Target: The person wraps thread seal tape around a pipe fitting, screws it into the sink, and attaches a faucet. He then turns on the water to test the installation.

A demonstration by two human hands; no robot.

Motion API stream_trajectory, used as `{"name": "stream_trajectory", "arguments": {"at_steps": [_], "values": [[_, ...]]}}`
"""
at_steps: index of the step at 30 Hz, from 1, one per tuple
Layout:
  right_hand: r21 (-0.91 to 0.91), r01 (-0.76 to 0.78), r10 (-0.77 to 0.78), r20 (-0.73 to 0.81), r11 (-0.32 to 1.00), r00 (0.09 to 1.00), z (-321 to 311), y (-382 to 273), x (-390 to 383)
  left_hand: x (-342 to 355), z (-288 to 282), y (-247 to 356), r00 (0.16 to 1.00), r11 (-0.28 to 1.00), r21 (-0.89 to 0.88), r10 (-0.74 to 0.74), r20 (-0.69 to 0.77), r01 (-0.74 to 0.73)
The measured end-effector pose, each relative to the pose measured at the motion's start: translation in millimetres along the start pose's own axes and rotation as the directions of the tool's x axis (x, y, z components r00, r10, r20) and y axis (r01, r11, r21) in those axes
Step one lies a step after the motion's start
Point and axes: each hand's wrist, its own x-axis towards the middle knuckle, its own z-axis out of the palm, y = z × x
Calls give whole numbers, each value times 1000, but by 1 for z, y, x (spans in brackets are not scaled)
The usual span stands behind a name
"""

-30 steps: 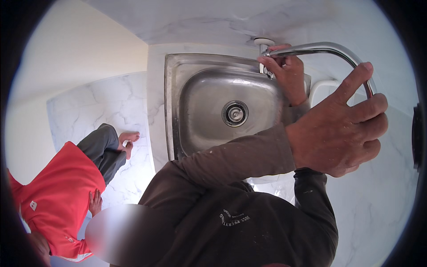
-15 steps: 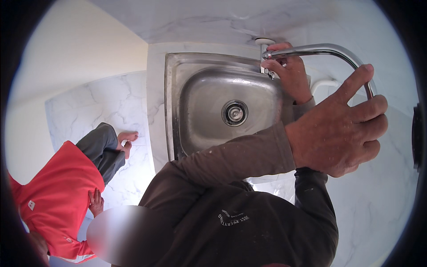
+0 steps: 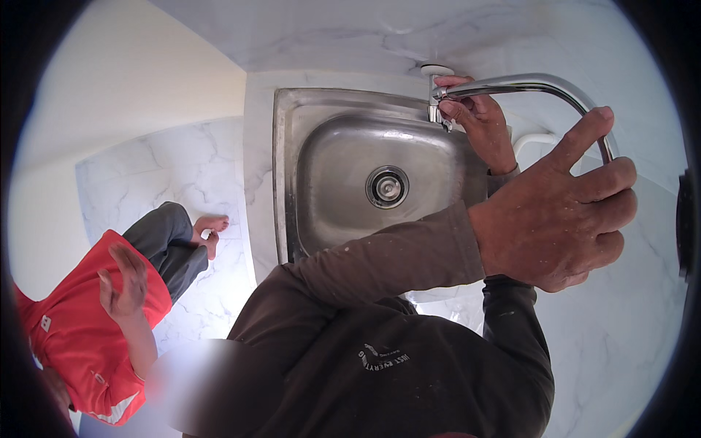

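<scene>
My left hand (image 3: pixel 548 223) reaches across to the right and grips the far, downturned part of the curved chrome spout (image 3: pixel 537 82). My right hand (image 3: pixel 482 128) is closed around the faucet body (image 3: pixel 432 113) where the spout joins it, below a white round wall plate (image 3: pixel 437 68), its thumb on the front and fingertips behind. The faucet juts over the back edge of a stainless-steel sink (image 3: pixel 281 168), whose round drain (image 3: pixel 387 186) shows. The left hand's gripping fingertips are partly hidden behind the pipe.
A barefoot person in a red top (image 3: pixel 80 306) is at lower left on marbled tile (image 3: pixel 161 153), one hand (image 3: pixel 128 288) raised with fingers apart. A white pipe or rim (image 3: pixel 533 139) runs right of the sink. Marbled wall (image 3: pixel 336 36) rises behind the faucet.
The person in red has lifted a hand from their side, fingers now spread. My hands and the spout have shifted only very slightly.
</scene>
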Motion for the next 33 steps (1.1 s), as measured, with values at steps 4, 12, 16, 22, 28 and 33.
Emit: {"name": "stream_trajectory", "arguments": {"at_steps": [4,12,16,22,28,33], "values": [[-459,-71,-11,-172,886,985,7,0,-8,4,2,3,999,999,-37,-24,24,24],[-46,-3,3,5,999,1000,-10,-9,0,9,5,4,1000,999,-26,-19,19,19],[-300,-66,32,-118,952,993,1,-9,-3,9,7,1,1000,999,-29,-24,12,24],[-62,-10,4,-97,998,995,0,-4,3,12,6,-1,999,999,-12,-33,7,33],[-130,-108,100,-72,986,992,-6,-2,7,15,6,-6,998,999,-27,-41,37,42],[-149,-92,77,-106,985,991,-3,-2,15,20,9,-17,998,997,-32,-69,-11,68]]}}
